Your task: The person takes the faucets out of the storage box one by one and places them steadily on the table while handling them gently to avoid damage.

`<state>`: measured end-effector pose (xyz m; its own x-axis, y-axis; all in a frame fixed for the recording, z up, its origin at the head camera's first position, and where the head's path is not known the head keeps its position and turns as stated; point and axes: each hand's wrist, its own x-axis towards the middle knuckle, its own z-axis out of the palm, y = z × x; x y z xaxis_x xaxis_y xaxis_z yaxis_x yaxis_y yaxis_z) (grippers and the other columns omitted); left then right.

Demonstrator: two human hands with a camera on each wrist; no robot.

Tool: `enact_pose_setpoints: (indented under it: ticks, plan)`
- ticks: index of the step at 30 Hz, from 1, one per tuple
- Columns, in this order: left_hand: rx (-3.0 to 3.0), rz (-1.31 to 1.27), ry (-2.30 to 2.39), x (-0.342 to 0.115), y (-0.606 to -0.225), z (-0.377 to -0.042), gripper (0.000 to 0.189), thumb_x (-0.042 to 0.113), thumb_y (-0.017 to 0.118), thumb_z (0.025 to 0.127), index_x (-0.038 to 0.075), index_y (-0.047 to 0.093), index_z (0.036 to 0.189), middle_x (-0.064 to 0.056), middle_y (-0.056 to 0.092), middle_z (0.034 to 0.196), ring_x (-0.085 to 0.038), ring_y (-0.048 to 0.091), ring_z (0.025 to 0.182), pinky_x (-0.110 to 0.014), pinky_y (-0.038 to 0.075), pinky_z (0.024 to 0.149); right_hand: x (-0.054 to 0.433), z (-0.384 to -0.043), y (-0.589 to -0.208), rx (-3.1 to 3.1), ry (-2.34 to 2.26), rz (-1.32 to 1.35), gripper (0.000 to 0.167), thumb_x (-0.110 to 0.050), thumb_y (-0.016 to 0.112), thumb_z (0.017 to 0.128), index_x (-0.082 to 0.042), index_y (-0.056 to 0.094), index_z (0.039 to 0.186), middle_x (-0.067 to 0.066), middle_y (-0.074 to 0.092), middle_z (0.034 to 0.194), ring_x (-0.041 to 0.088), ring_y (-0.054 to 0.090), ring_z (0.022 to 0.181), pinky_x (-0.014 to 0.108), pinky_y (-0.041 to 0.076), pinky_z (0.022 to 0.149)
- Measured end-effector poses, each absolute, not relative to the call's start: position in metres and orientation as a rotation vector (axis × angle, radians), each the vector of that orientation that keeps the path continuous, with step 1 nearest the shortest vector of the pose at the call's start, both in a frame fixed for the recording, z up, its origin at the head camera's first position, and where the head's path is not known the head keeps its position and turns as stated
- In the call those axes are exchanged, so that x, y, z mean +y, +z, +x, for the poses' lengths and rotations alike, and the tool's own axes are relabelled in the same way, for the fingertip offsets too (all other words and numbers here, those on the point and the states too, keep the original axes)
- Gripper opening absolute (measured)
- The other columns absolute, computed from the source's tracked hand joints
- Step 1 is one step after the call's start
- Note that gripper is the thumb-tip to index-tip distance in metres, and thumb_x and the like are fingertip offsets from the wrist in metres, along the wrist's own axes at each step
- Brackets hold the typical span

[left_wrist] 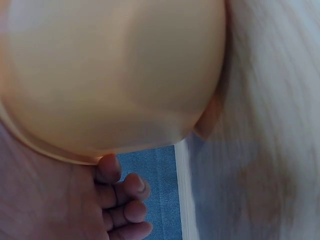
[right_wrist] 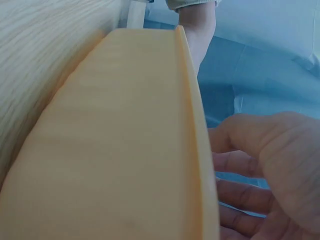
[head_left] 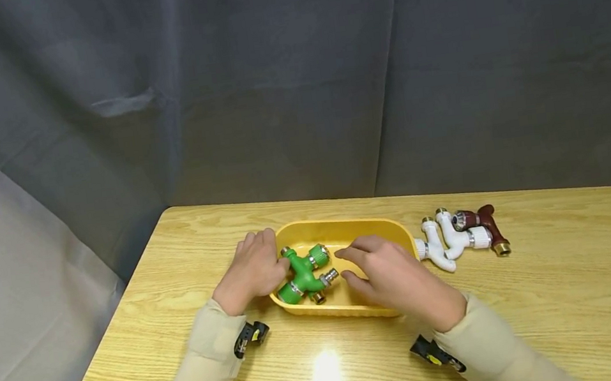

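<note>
A yellow plastic tub (head_left: 345,227) sits on the table with green taps (head_left: 304,274) lying in its left half. My left hand (head_left: 257,264) grips the tub's left end, thumb at the rim beside the taps. In the left wrist view its curled fingers (left_wrist: 125,190) show by the tub's outer wall (left_wrist: 115,75). Over the tub's right half hovers my right hand (head_left: 386,273), fingers loosely bent with nothing between them. The right wrist view shows its fingers (right_wrist: 245,195) behind the tub's long wall (right_wrist: 115,140), partly hidden by the rim.
Right of the tub lie two white taps (head_left: 453,235), the nearer one against its end, and a dark red tap (head_left: 493,230) with brass ends. All stand on a wooden table (head_left: 572,278). Grey cloth (head_left: 292,89) hangs behind the table's far edge.
</note>
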<state>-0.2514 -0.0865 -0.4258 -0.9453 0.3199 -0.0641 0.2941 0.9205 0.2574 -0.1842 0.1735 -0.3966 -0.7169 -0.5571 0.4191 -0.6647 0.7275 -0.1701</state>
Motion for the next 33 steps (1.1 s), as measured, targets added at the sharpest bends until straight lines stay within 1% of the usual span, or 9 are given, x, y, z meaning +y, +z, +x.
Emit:
enact_pose_setpoints:
  ticks: [6, 10, 16, 19, 23, 28, 33]
  plan:
    - [2.983, 0.48, 0.376, -0.086, -0.426, -0.251, 0.023, 0.031, 0.047, 0.096, 0.009, 0.044, 0.103, -0.008, 0.047, 0.092, -0.025, 0.04, 0.091, -0.034, 0.029, 0.08, 0.16, -0.184, -0.396, -2.571, 0.461, 0.973, 0.031, -0.019, 0.079, 0.088, -0.007, 0.076, 0.117, 0.006, 0.076, 0.101, 0.017, 0.07, 0.085, 0.032, 0.06, 0.072]
    - [2.985, 0.481, 0.367, -0.086, -0.427, -0.252, 0.024, 0.031, 0.047, 0.096, 0.009, 0.045, 0.104, -0.008, 0.048, 0.092, -0.025, 0.04, 0.09, -0.034, 0.029, 0.079, 0.152, -0.185, -0.395, -2.579, 0.504, 0.988, 0.029, -0.02, 0.079, 0.089, -0.008, 0.076, 0.116, 0.005, 0.075, 0.102, 0.015, 0.069, 0.085, 0.03, 0.059, 0.073]
    - [2.988, 0.476, 0.36, -0.086, -0.427, -0.252, 0.027, 0.032, 0.048, 0.097, 0.008, 0.046, 0.107, -0.007, 0.049, 0.094, -0.024, 0.04, 0.091, -0.034, 0.03, 0.08, 0.141, -0.187, -0.397, -2.614, 0.518, 1.005, 0.027, -0.018, 0.078, 0.089, -0.007, 0.077, 0.114, 0.006, 0.075, 0.106, 0.017, 0.07, 0.091, 0.032, 0.06, 0.076]
    - [2.989, 0.47, 0.354, -0.087, -0.427, -0.252, 0.027, 0.032, 0.047, 0.097, 0.007, 0.046, 0.108, -0.007, 0.049, 0.094, -0.025, 0.041, 0.091, -0.034, 0.031, 0.079, 0.135, -0.188, -0.398, -2.617, 0.528, 1.014, 0.03, -0.017, 0.078, 0.089, -0.006, 0.075, 0.117, 0.007, 0.075, 0.107, 0.018, 0.071, 0.091, 0.031, 0.06, 0.075]
    - [2.991, 0.465, 0.346, -0.087, -0.428, -0.253, 0.026, 0.032, 0.046, 0.097, 0.008, 0.046, 0.107, -0.008, 0.049, 0.093, -0.025, 0.04, 0.091, -0.034, 0.03, 0.079, 0.128, -0.19, -0.402, -2.623, 0.545, 1.03, 0.036, -0.018, 0.079, 0.089, -0.005, 0.072, 0.122, 0.008, 0.075, 0.11, 0.015, 0.071, 0.087, 0.027, 0.059, 0.071]
    - [2.987, 0.463, 0.345, -0.087, -0.428, -0.253, 0.026, 0.032, 0.046, 0.097, 0.008, 0.046, 0.107, -0.008, 0.049, 0.093, -0.025, 0.04, 0.091, -0.035, 0.03, 0.079, 0.125, -0.194, -0.406, -2.648, 0.542, 1.016, 0.037, -0.019, 0.08, 0.088, -0.005, 0.072, 0.122, 0.007, 0.074, 0.108, 0.012, 0.068, 0.083, 0.024, 0.057, 0.069]
    - [2.986, 0.457, 0.346, -0.087, -0.428, -0.253, 0.026, 0.031, 0.046, 0.097, 0.007, 0.046, 0.108, -0.007, 0.049, 0.093, -0.025, 0.04, 0.091, -0.035, 0.03, 0.079, 0.124, -0.197, -0.41, -2.669, 0.551, 1.01, 0.04, -0.021, 0.083, 0.087, -0.005, 0.072, 0.122, 0.006, 0.074, 0.108, 0.012, 0.067, 0.084, 0.024, 0.057, 0.07]
